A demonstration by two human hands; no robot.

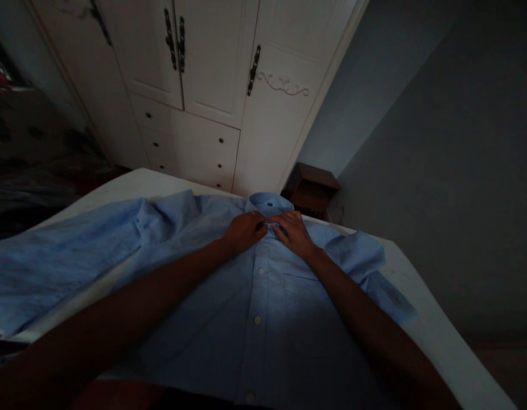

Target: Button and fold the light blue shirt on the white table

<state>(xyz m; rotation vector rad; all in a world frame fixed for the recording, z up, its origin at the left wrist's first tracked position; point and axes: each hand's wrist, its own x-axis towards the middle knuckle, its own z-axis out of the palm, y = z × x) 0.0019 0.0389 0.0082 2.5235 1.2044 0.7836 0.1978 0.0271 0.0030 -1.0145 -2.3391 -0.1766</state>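
Note:
A light blue button-up shirt (pixel 204 307) lies front side up, its collar (pixel 270 199) at the far end and its sleeves spread to both sides. Just below the collar, my left hand (pixel 246 230) pinches the front placket from the left. My right hand (pixel 292 230) grips the placket's other edge, its fingertips close to those of the left. Whatever sits between the fingertips is too small and dark to make out. Further down the placket, several pale buttons sit in line, and a chest pocket (pixel 300 285) shows beside my right forearm.
The shirt rests on a white table (pixel 451 353) with angled corners. Beyond it stands a white wardrobe (pixel 195 136) with dark handles and drawers. A small brown cabinet (pixel 315 188) is by the grey wall (pixel 438 171). Dark clutter (pixel 28 193) lies at the left.

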